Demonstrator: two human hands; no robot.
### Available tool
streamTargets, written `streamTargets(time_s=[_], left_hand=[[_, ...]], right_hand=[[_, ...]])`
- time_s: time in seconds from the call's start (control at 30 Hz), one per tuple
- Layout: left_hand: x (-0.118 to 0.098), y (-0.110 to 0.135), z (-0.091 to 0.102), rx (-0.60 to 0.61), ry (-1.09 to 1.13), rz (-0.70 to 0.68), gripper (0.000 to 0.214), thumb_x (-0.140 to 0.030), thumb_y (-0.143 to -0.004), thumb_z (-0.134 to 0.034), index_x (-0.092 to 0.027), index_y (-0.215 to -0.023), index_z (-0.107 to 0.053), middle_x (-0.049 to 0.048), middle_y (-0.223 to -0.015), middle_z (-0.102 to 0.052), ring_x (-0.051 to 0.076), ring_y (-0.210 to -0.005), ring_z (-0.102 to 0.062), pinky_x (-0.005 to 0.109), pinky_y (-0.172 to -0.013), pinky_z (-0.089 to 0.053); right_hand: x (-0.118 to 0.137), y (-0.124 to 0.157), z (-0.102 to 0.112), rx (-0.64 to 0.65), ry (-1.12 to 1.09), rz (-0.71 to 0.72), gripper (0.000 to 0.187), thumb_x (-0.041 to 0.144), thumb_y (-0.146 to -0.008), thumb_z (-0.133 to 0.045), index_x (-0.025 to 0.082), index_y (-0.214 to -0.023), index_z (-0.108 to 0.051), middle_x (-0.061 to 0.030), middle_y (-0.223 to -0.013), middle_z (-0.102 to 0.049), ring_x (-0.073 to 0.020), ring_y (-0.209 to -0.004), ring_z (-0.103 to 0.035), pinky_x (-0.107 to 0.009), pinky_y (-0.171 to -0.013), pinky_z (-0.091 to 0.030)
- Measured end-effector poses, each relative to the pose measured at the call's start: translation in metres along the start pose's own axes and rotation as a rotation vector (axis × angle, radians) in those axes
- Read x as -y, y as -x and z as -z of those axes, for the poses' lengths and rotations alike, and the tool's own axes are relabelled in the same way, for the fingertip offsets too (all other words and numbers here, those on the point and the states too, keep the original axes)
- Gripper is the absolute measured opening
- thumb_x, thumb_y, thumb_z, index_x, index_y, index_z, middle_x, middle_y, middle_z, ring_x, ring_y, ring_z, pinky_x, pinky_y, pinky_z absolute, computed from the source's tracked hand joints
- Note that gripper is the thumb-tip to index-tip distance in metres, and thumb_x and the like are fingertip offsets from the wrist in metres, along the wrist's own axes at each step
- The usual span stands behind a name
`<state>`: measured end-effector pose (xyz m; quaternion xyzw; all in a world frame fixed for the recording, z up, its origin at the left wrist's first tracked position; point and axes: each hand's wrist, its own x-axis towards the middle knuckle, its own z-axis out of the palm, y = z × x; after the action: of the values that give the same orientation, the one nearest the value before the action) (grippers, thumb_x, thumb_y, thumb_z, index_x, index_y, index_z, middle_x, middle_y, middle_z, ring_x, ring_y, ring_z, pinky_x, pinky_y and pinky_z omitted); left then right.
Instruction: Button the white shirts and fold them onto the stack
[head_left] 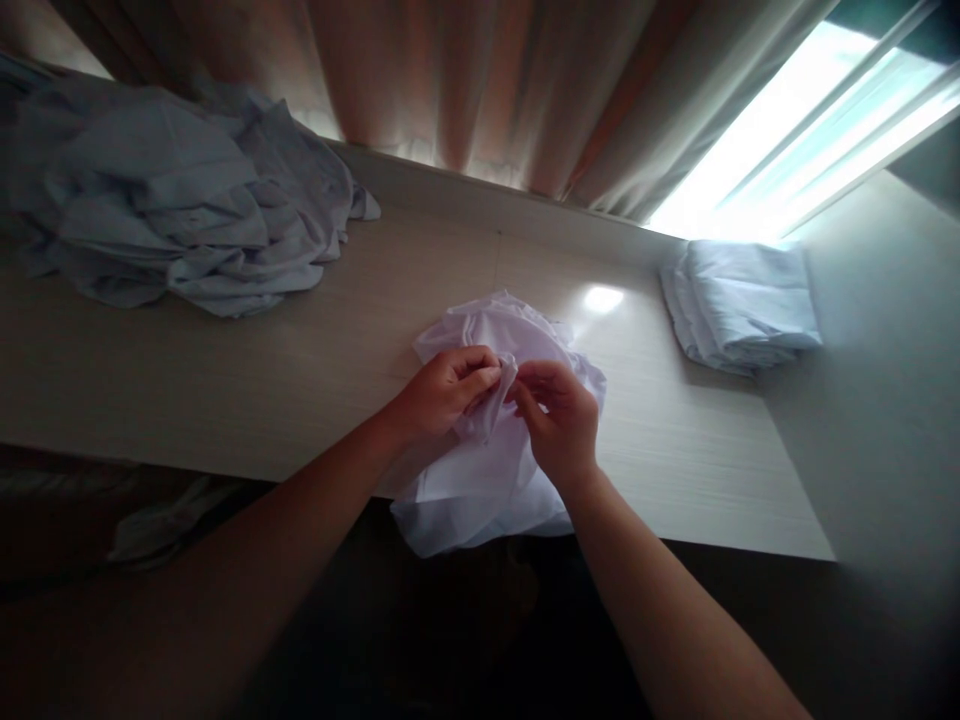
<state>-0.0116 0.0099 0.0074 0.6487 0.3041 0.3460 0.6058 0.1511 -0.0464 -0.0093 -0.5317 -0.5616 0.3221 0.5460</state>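
Observation:
A crumpled white garment (491, 480) of thin cloth lies in front of me, its lower part hanging over the table's front edge. My left hand (454, 388) is closed, pinching a raised fold of it between thumb and bent fingers. Close beside it, my right hand (556, 415) also has thumb and fingertips together at the same fold. Whether a button or a seam sits between the fingertips is too small to make out. Behind the hands, more of the cloth is bunched up on the tabletop.
A large loose heap of white cloth (180, 200) covers the back left of the pale wooden table (360, 330). Folded white cloths (750, 300) are stacked at the back right, near the wall (877, 380). Curtains (465, 80) hang behind, beside a bright window (795, 120).

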Motion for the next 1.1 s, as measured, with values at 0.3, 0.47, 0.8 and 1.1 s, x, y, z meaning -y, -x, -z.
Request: streamTargets(time_s=[0.3,0.47,0.8,1.1], left_hand=[[0.003,-0.001,0.004,0.111,0.17,0.05,0.025,-0.032,-0.092,-0.052,-0.017,-0.071,-0.054,-0.0039,-0.057,-0.046,0.008,-0.051,-0.043,0.023,-0.051,-0.035],[0.003,-0.001,0.003,0.14,0.26,0.081,0.026,-0.033,-0.091,-0.053,-0.015,-0.073,-0.055,-0.0046,-0.056,-0.046,0.007,-0.051,-0.042,0.021,-0.052,-0.034],[0.009,-0.001,0.003,0.163,0.343,0.09,0.023,-0.031,-0.093,-0.054,-0.014,-0.077,-0.057,-0.0041,-0.058,-0.046,0.007,-0.053,-0.042,0.021,-0.053,-0.033],[0.012,-0.002,0.005,0.176,0.33,0.059,0.026,-0.035,-0.094,-0.054,-0.014,-0.08,-0.058,-0.0036,-0.059,-0.047,0.008,-0.053,-0.043,0.021,-0.053,-0.034]], right_hand=[[-0.001,0.003,0.0,-0.013,0.0,0.107,0.008,0.024,-0.088,-0.064,0.024,-0.096,-0.065,0.0004,-0.084,-0.07,-0.0129,-0.067,-0.069,-0.026,-0.057,-0.058],[-0.002,0.002,0.002,0.001,0.031,0.135,0.01,0.024,-0.088,-0.063,0.023,-0.097,-0.067,-0.0004,-0.086,-0.072,-0.0132,-0.069,-0.07,-0.026,-0.058,-0.059],[0.004,0.002,0.002,-0.025,0.05,0.134,0.012,0.02,-0.088,-0.064,0.024,-0.096,-0.071,0.0006,-0.084,-0.073,-0.0128,-0.068,-0.071,-0.026,-0.057,-0.058],[0.004,-0.001,0.002,-0.033,-0.005,0.07,0.012,0.022,-0.085,-0.068,0.024,-0.096,-0.074,0.0002,-0.079,-0.075,-0.0138,-0.066,-0.071,-0.028,-0.059,-0.058]])
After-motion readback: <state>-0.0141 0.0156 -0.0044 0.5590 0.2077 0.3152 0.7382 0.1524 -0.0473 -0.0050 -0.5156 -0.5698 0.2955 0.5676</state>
